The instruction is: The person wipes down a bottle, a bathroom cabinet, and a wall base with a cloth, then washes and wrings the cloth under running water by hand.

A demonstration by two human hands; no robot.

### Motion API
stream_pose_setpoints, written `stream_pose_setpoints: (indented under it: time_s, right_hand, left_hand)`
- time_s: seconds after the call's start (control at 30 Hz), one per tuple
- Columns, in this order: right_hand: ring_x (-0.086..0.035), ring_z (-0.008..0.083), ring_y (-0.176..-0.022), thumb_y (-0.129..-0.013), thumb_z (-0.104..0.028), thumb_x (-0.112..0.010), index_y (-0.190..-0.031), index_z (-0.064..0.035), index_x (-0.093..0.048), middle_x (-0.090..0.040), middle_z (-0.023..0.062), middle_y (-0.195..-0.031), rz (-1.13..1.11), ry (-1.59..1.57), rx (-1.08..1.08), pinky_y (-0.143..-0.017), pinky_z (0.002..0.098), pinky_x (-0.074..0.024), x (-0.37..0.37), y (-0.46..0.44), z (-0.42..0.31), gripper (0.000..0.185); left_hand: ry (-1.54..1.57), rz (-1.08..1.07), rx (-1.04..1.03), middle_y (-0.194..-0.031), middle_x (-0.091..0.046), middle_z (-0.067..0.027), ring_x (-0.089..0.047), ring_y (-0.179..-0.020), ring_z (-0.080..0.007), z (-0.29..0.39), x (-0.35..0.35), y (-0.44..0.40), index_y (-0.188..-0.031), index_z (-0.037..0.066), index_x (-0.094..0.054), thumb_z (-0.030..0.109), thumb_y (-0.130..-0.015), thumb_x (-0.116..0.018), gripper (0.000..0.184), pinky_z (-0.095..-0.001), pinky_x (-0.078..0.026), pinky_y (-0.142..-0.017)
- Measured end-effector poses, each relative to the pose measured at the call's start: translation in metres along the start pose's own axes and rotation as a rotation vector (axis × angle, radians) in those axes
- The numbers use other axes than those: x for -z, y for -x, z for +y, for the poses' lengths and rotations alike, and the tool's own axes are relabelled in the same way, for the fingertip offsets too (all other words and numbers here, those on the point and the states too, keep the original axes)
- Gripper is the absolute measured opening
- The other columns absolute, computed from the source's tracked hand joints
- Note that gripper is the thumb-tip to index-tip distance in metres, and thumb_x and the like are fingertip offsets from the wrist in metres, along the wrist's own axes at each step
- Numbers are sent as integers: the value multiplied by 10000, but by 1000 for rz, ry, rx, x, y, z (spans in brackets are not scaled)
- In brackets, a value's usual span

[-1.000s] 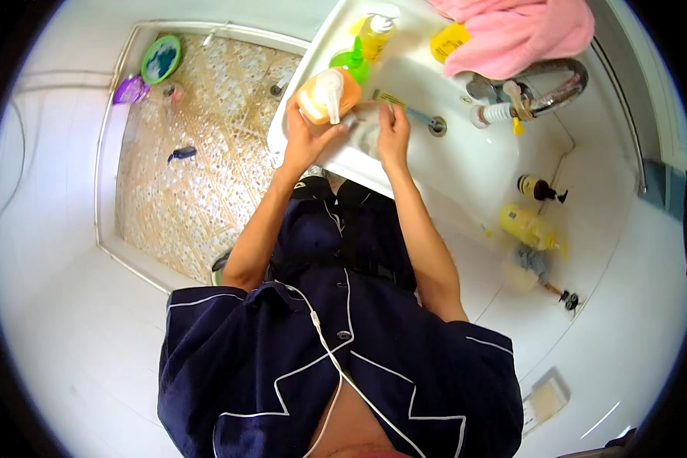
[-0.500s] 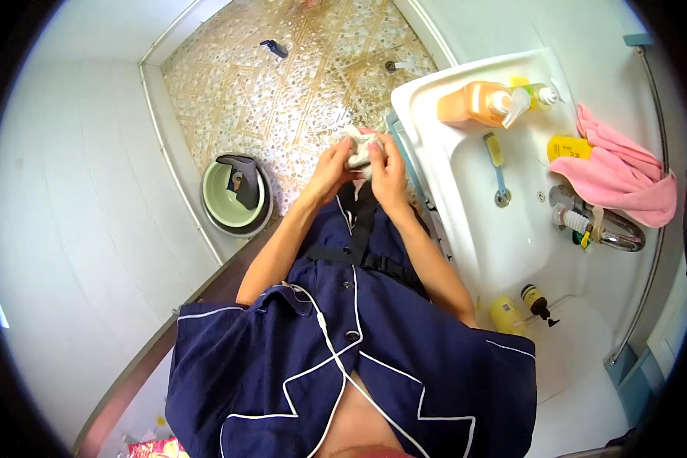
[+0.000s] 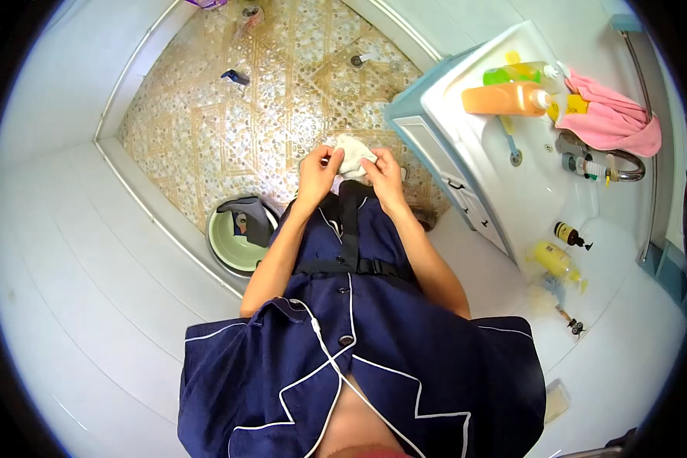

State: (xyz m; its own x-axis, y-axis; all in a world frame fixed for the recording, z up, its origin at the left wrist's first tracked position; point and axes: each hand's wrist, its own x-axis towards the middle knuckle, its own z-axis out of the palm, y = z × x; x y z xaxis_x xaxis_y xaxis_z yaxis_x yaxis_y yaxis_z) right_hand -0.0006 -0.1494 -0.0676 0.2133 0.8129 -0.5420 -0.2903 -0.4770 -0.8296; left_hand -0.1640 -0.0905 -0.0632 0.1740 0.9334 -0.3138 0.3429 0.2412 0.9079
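Observation:
A small off-white cloth [image 3: 353, 155] is stretched between my two hands in front of my lap, above the patterned floor. My left hand [image 3: 318, 174] pinches its left edge between thumb and fingers. On the other side, my right hand [image 3: 385, 177] grips the lower right edge. To the left of my legs a light green basin [image 3: 229, 248] sits in a darker one, with a grey cloth [image 3: 253, 219] over its rim.
At the right is a white sink [image 3: 473, 133] on a blue-edged cabinet [image 3: 427, 145]. An orange pump bottle [image 3: 504, 100], a green bottle [image 3: 515, 73] and a pink towel [image 3: 611, 118] are by it. A dark blue object [image 3: 235, 77] lies on the floor.
My hands have left the sink and orange bottle and come over the floor. The white cloth, bunched half a second ago, is now spread wider. The view has turned.

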Motion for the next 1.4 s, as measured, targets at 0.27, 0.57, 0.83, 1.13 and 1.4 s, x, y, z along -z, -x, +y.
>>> stream_pose_setpoints:
  time_s: [0.27,0.57,0.83,1.13,1.4]
  right_hand:
    - [-583,92,-909,-948,-67,-654,-1156,-21,-532,-645,54,-1038,-82,-178,39,-771,246,-463,-79,-41,-29,245]
    - [-399,55,-677,-953,-140,-653,-859,-5,-569,-485,-36,-737,-24,42,293,-576,270,-342,-114,-169,-63,185]
    - [-539,47,-774,-977,-146,-618,-1052,5,-654,-650,-15,-878,-105,-163,194,-681,225,-430,-121,-230,-155,173]
    - [-625,137,-977,-895,-91,-713,-1255,-5,-528,-664,97,-1142,293,-356,203,-844,288,-496,-115,-289,-175,414]
    - [-657,297,-891,-789,-97,-783,-1173,-31,-588,-654,157,-1063,778,143,251,-791,377,-527,-162,-338,-195,436]
  left_hand:
    - [-206,33,-291,-731,-636,-151,-622,-658,-245,46,77,-56,-865,-14,-637,237,-933,-666,262,-348,-478,-639]
    - [-313,-61,-308,-672,-604,-231,-610,-615,-412,91,107,-188,-914,-26,-569,237,-980,-591,272,-440,-446,-558]
    - [243,-176,207,-837,-659,-40,-543,-665,-64,100,105,-306,-1210,52,-577,322,-1004,-601,340,-222,-409,-558]
    - [-164,-723,-315,-1098,-661,-134,-654,-960,-230,121,76,-403,-1277,54,-570,115,-847,-757,473,-330,-510,-810]
    - [-469,-1181,-709,-975,-614,-170,-638,-829,-378,165,54,-518,-990,-17,-658,104,-889,-679,159,-406,-506,-679]
